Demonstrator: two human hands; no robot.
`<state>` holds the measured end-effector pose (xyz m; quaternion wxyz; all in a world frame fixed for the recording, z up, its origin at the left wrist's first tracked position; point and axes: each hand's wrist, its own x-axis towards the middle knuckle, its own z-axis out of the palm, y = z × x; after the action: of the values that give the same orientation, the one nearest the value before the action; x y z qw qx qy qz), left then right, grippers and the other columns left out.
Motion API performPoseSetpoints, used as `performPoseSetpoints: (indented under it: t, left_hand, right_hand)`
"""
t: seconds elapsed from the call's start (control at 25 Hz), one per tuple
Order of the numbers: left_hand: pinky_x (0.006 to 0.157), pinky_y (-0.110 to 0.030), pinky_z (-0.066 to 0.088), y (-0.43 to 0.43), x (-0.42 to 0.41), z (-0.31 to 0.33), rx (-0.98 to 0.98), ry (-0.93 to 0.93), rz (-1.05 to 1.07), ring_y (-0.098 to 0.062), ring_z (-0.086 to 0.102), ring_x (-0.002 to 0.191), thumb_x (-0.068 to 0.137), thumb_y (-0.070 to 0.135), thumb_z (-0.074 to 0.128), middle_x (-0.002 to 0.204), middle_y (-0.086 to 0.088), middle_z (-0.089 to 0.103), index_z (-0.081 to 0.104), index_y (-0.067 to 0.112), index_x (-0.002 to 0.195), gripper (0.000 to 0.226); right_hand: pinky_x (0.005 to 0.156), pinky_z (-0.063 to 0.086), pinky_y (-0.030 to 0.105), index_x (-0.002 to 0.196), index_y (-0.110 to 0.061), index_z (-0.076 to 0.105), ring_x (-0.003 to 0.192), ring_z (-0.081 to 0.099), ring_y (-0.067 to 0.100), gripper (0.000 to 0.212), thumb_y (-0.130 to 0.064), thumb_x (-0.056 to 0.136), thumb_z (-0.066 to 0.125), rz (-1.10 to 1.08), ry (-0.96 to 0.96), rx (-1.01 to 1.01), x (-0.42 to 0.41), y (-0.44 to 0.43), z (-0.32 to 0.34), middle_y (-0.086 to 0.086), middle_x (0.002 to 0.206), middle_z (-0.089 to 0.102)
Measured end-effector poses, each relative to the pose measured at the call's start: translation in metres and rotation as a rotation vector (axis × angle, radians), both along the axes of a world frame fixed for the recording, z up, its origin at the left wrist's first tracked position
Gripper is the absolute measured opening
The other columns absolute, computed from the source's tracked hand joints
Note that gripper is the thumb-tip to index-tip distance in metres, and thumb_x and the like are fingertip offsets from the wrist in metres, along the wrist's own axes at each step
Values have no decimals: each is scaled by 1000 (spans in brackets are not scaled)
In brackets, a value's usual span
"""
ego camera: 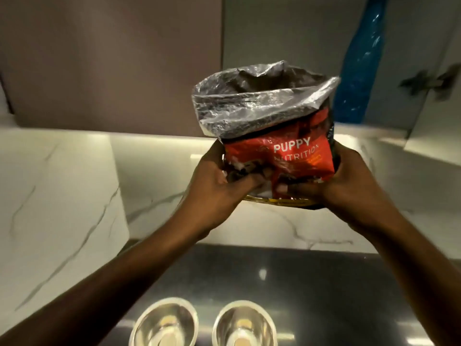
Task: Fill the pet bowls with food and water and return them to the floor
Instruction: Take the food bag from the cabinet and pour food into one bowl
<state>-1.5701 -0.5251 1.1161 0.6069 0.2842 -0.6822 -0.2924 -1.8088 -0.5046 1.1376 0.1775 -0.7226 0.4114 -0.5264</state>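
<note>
I hold a red bag of puppy food [294,153] up at chest height, well above the counter. Its silver-lined top is folded open and faces up. My left hand [217,181] grips the bag's lower left side and my right hand [331,181] grips its lower right side. Two shiny steel pet bowls stand side by side on the dark counter below: the left bowl [164,323] and the right bowl [245,323]. Both look empty, showing only light reflections inside.
The dark counter [311,283] runs along a white marble backsplash [154,176]. Grey cabinets hang above. An open cabinet door [434,121] stands at the upper right, with a blue plastic-wrapped strip [359,71] beside it.
</note>
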Motion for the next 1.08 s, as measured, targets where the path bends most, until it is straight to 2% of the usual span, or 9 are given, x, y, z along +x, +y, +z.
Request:
performPoseSetpoints:
  t: [0.12, 0.24, 0.36, 0.44, 0.48, 0.6, 0.72, 0.88, 1.08]
  left_hand:
    - [80, -11, 55, 14, 19, -77, 143, 0, -40, 3, 76, 95, 82, 10, 87, 101, 17, 83, 74, 9, 120, 40]
    - [86, -23, 60, 25, 37, -158, 347, 58, -70, -9, 79, 104, 83, 8, 89, 110, 5, 85, 75, 15, 122, 42]
    - [82, -27, 63, 40, 42, -228, 538, 187, -73, -14, 81, 99, 70, 21, 93, 105, 2, 85, 80, 37, 108, 44]
    - [78, -29, 64, 48, 40, -264, 613, 269, -53, -15, 82, 93, 62, 16, 93, 100, 0, 86, 83, 38, 102, 47]
    - [79, -32, 64, 50, 38, -278, 636, 301, -41, -18, 82, 94, 60, 10, 93, 101, -3, 86, 83, 32, 104, 50]
    - [87, -40, 64, 49, 32, -309, 690, 409, -46, -27, 79, 102, 59, -9, 88, 109, -13, 84, 79, 10, 113, 58]
    - [95, -42, 63, 50, 25, -329, 805, 548, -102, -35, 76, 104, 58, -13, 83, 104, -17, 82, 75, -4, 112, 55]
    - [81, -31, 66, 44, 21, -342, 871, 642, -203, -20, 82, 87, 62, -14, 73, 88, -6, 84, 85, 9, 84, 34]
    - [80, -34, 63, 36, 17, -352, 997, 795, -189, -19, 80, 85, 65, -15, 64, 90, -6, 83, 82, 10, 89, 40]
  right_hand:
    - [75, 63, 15, 109, -35, 77, 87, 81, 0, 60, -40, 57, 108, 2, 42, 96, 19, 13, -73, -22, 100, 84]
    - [73, 59, 11, 109, -35, 76, 87, 79, -4, 55, -41, 62, 104, -17, 63, 200, 40, 23, -150, -26, 98, 83]
    - [81, 64, 19, 125, -26, 75, 94, 79, -1, 66, -34, 67, 104, -27, 92, 271, 50, 32, -215, -15, 103, 83]
    - [91, 64, 25, 139, -25, 70, 105, 77, 1, 79, -30, 68, 104, -36, 146, 268, 54, 38, -245, -14, 116, 81]
    - [96, 63, 29, 145, -27, 67, 111, 75, 3, 85, -29, 69, 104, -33, 172, 266, 54, 40, -255, -11, 124, 78]
    - [104, 59, 41, 154, -27, 61, 121, 71, 13, 93, -25, 71, 103, -39, 284, 263, 56, 39, -272, -5, 133, 74]
    - [109, 56, 52, 156, -19, 59, 129, 67, 26, 93, -19, 74, 102, -78, 406, 252, 58, 38, -283, 4, 137, 73]
    - [114, 52, 54, 155, -13, 58, 136, 62, 34, 91, -16, 74, 100, -155, 528, 210, 63, 41, -295, 13, 143, 71]
    - [112, 50, 66, 155, -9, 59, 142, 57, 41, 85, -14, 78, 96, -217, 644, 228, 71, 40, -305, 16, 148, 69]
